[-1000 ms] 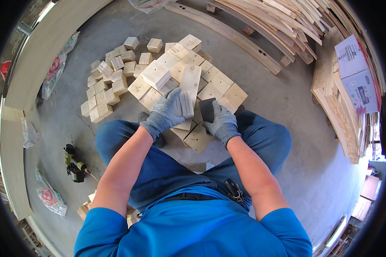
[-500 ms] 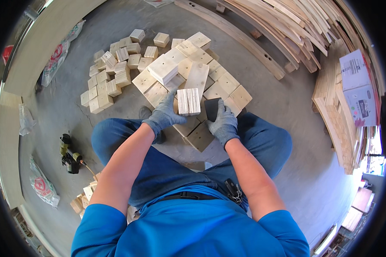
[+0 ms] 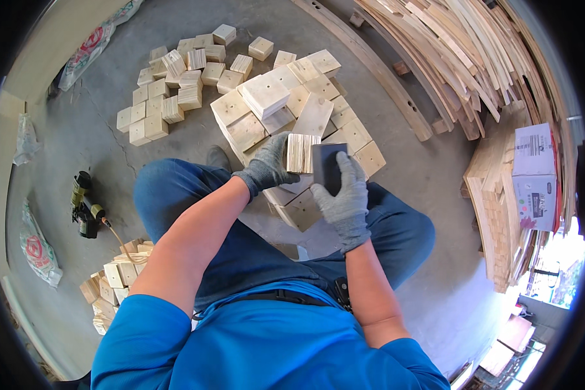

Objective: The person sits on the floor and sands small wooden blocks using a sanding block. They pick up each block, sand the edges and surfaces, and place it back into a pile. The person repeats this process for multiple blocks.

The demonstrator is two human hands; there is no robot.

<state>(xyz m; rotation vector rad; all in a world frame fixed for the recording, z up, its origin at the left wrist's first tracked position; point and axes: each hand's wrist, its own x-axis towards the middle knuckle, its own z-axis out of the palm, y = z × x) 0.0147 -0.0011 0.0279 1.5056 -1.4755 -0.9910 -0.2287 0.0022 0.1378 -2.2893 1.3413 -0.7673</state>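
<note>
My gloved left hand (image 3: pixel 270 162) is closed round a small laminated wood block (image 3: pixel 301 151), its striped layered edges turned up. In my gloved right hand (image 3: pixel 346 203) is a dark, flat rectangular pad (image 3: pixel 329 166) that looks like a sanding block. The pad's left edge meets or overlaps the wood block's right side; contact is hard to tell. Under both hands stands a low stack of pale wood blocks (image 3: pixel 246 132), several with a small hole on top. On it lie a thicker block (image 3: pixel 264 97) and a flat board piece (image 3: pixel 314 116).
Loose blocks (image 3: pixel 155 126) lie on the floor at the far left, and another heap (image 3: pixel 114 276) is near my left elbow. A nail gun (image 3: pixel 84 205) with a hose sits left of my knee. Long wood strips (image 3: pixel 435 58) and a cardboard box (image 3: pixel 535 175) are at the right.
My right hand has raised and turned the dark pad, bringing it against or over the wood block's right side. The left hand still holds the block; the whole view has shifted a little.
</note>
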